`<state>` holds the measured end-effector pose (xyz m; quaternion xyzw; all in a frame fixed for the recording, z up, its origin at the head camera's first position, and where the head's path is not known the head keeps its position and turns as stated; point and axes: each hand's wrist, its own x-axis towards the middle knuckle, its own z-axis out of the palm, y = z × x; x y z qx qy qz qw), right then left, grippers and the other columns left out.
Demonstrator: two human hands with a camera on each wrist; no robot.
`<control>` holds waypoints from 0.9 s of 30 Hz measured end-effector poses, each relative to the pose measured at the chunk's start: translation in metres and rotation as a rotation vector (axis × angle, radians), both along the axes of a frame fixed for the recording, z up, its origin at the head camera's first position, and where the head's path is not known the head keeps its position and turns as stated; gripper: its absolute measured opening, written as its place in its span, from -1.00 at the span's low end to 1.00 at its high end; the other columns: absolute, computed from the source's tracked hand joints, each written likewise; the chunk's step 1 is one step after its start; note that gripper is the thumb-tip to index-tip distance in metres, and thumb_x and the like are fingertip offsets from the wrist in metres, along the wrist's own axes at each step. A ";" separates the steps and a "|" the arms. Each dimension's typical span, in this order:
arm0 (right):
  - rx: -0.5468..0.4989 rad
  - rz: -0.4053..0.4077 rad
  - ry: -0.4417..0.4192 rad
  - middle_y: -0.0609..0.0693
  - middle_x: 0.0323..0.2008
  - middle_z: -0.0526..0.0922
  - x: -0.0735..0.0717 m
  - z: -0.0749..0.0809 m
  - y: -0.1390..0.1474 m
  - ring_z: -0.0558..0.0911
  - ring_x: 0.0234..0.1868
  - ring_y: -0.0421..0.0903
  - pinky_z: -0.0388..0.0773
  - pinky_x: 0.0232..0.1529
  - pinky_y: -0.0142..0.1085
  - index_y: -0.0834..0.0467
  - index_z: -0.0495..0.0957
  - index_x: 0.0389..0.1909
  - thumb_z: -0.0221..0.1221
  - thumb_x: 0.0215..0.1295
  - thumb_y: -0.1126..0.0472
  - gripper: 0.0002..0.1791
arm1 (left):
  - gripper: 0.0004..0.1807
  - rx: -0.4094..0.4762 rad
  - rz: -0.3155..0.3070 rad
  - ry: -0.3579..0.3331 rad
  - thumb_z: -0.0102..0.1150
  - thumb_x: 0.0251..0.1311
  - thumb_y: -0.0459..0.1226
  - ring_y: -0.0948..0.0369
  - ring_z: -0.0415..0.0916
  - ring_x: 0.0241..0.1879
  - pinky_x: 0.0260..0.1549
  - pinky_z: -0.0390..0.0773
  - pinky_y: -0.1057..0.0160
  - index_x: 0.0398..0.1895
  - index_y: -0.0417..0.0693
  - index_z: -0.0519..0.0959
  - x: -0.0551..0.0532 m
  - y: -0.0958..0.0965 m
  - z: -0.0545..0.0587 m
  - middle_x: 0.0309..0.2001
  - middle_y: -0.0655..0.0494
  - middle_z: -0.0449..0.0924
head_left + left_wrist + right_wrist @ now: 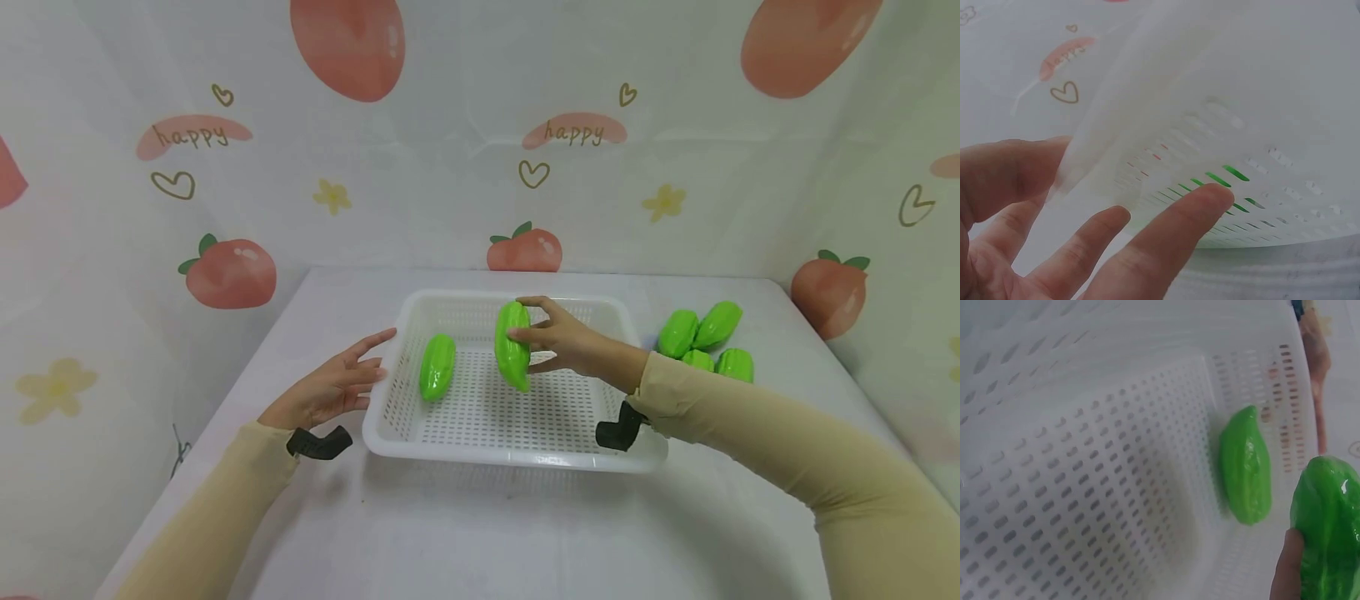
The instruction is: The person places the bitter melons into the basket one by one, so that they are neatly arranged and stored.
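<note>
My right hand (pixel 573 343) grips a glossy bright green fruit- or vegetable-shaped piece (pixel 512 346), long and ridged with a pointed lower end, thumb and fingers about its right side. It is held upright above the middle of a white perforated plastic basket (pixel 517 458). A similar green piece (pixel 437 368) lies inside, along the left wall; the right wrist view shows this piece (pixel 1245 465) on the basket floor. My left hand (pixel 330 387) is at the basket's left side, its extended fingers (pixel 1185 219) against the outer wall and rim.
Several more green pieces (pixel 718 325) lie grouped on the white table (pixel 480 533), just right of the basket. A white curtain (pixel 450 192) with peach prints encloses the back and sides. Black wrist mounts (pixel 318 443) sit on both wrists.
</note>
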<state>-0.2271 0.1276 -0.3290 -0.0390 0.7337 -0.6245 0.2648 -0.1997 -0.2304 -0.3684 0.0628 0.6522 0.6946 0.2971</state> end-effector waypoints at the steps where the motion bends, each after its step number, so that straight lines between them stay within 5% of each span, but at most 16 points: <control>1: 0.002 -0.001 -0.007 0.28 0.27 0.24 -0.001 -0.003 -0.003 0.46 0.23 0.25 0.57 0.07 0.12 -0.07 -0.05 0.48 0.15 0.38 0.19 -0.23 | -0.20 0.000 0.001 0.000 0.04 0.36 -0.40 0.13 0.63 0.00 -0.10 0.67 0.13 0.53 0.31 -0.04 0.000 0.000 0.000 0.33 0.00 0.27; 13: 0.065 -0.043 -0.074 0.25 0.24 0.34 -0.007 -0.040 -0.035 0.54 0.15 0.18 0.65 -0.02 0.02 -0.04 0.04 0.45 0.22 0.33 0.14 -0.24 | -0.20 -0.006 -0.003 0.001 0.04 0.37 -0.38 0.14 0.62 0.01 -0.06 0.66 0.12 0.54 0.32 -0.06 -0.001 0.000 -0.001 0.28 0.06 0.33; 27: 0.089 -0.086 -0.053 0.26 0.21 0.36 -0.019 -0.060 -0.056 0.51 0.15 0.17 0.68 -0.10 -0.01 -0.03 0.09 0.44 0.25 0.30 0.17 -0.23 | -0.20 -0.004 -0.003 0.006 0.03 0.38 -0.39 0.14 0.61 0.01 -0.03 0.64 0.08 0.53 0.34 -0.05 -0.001 -0.001 -0.003 0.27 0.09 0.33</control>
